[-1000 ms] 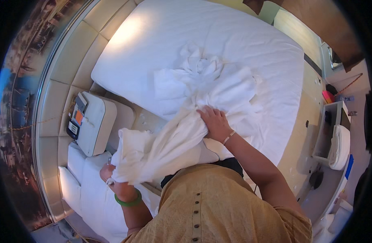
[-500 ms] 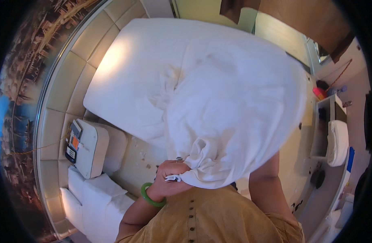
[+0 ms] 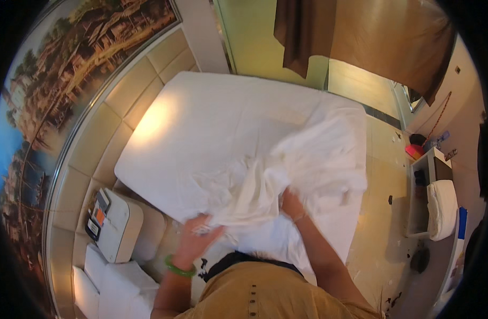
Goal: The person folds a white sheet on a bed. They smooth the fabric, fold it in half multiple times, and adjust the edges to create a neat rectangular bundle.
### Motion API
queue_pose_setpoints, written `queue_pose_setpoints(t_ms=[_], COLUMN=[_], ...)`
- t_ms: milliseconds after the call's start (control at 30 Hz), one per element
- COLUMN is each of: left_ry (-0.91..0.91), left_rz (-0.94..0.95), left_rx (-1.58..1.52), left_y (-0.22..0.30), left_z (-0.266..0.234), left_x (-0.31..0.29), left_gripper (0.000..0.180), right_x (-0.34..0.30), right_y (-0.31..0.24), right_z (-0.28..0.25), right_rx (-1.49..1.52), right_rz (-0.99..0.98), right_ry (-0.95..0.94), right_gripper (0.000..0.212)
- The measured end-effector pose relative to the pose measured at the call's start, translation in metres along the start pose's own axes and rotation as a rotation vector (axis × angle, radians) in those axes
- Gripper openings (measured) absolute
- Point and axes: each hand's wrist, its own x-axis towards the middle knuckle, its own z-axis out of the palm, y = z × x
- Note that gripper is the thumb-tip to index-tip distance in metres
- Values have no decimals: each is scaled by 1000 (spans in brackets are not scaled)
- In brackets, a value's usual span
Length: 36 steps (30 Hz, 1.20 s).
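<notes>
A crumpled white bed sheet (image 3: 254,191) lies bunched toward the near side of the bed (image 3: 212,111), its loose folds spreading to the right. My right hand (image 3: 292,204), slightly blurred, is closed on the bunched cloth near its front edge. To the left, my left hand (image 3: 198,236) hangs at the bed's near edge beside the cloth. Its thumb and fingers are apart, and I see nothing held between them. A green bangle (image 3: 180,267) circles my left wrist.
A white nightstand (image 3: 129,226) with small items stands left of the bed, and white bedding (image 3: 121,287) is piled below it. A shelf unit (image 3: 420,199) with a folded white cloth (image 3: 441,210) is at the right. Brown curtains (image 3: 377,48) hang at the back.
The billowing sheet has come down onto the bed. My left hand has let go of its cloth and moved left and slightly down; my right hand has come into view on the cloth.
</notes>
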Motion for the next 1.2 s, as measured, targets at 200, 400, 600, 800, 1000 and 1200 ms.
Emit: queue_pose_setpoints(t_ms=[200,400,600,800,1000,1200], left_ry=[-921,-1090,-853,-582,-234,-984], left_rz=[-192,-213,-125,-255,-235,-75], left_rx=[37,451,283,-141,-151,183], left_y=[-154,-218,-197,-127,-128,-298], left_z=[132,146,124,79,100,155], left_x=[-54,-47,-40,7,-7,-85], left_gripper=[39,45,49,27,38,48], right_x=[-175,-139,-116,-78,-68,-138], right_y=[-40,-69,-88,-121,-115,-7], right_z=[179,-6,-23,-74,-98,88], right_rx=[551,84,467,674,612,508], right_rz=[-541,-295,-419,-418,-209,-27], right_ry=[-889,-1170,-371,-255,-615,-763], right_gripper=[49,46,63,50,52,82])
